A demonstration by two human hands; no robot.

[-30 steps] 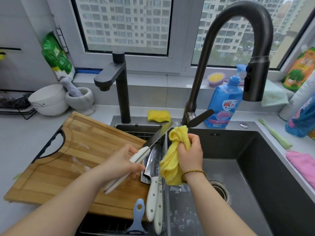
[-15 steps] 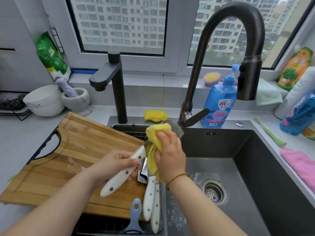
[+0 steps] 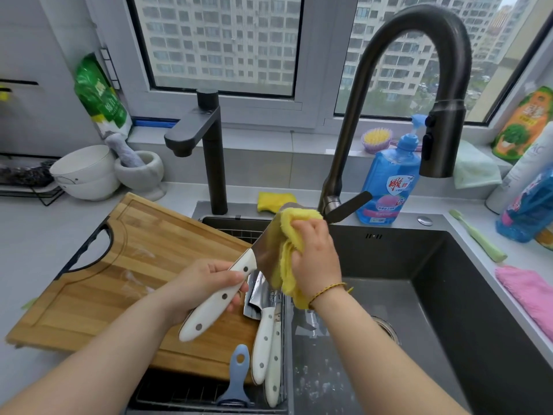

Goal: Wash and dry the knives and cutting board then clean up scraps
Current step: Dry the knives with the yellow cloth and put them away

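1. Drying the blade is the step in hand, I judge. The bamboo cutting board with a black handle cut-out (image 3: 119, 280) lies on the grey bench (image 3: 30, 235) at the left, overhanging the wire sink rack (image 3: 185, 393), and waits its turn.
2. The left grip (image 3: 206, 283) is curled round the white riveted handle of the broad steel cleaver (image 3: 246, 266). It holds the cleaver above the board's right edge, blade angled up and away. A firm wrist will stop the blade twisting.
3. Two more white-handled knives (image 3: 264, 339) lie in the rack below (mind them when setting this one down).
4. The fluffy yellow cloth (image 3: 287, 256) is bunched against the blade's right face. Wipe from spine toward edge, never along the edge.
5. The right grip (image 3: 314, 262) pinches the cloth, fingers curled over its top. Fingertips belong behind thick folds.
6. Work over the dark sink (image 3: 419, 265) so drips fall there.
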